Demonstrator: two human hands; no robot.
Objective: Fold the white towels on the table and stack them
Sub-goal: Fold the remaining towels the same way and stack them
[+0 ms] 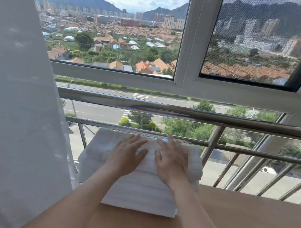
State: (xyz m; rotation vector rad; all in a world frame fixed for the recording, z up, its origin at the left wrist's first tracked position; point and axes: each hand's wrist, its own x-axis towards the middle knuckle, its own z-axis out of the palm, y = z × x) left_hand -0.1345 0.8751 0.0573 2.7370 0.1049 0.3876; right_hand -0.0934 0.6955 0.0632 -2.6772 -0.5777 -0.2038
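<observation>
White terry is lying under every fingertip. Both sets of fingers are spread wide and flat, gripping nothing: palms down, pressing. Fingers of the left hand [127, 154] are pointing away toward the window, thumb splayed inward; those of the right hand [172, 161] are fanning the same way, just beside the left with a narrow strip of cloth showing between the thumbs. Open, flat hands suggest smoothing or squaring, not lifting.

Under the palms, the top towel [149, 161] is sitting as a folded rectangle, its near edge showing as a layered fold line. It is resting on the stack of towels [139, 194], whose lower layers are reaching further toward the person and out to the left. How many towels are in the pile, I cannot tell; the layers blur together.

The stack is resting on the wooden table [236, 221], at its far left part, close against the metal railing [182, 113] and window. A sheer curtain [19, 102] is hanging at the left, its edge just beside the pile. Placing the pile at the table's back edge is likely keeping the near surface free for folding.

No loose, unfolded towel is showing on the visible tabletop, so the job is probably nearly finished, with this pressing seeming to settle the pile level.
</observation>
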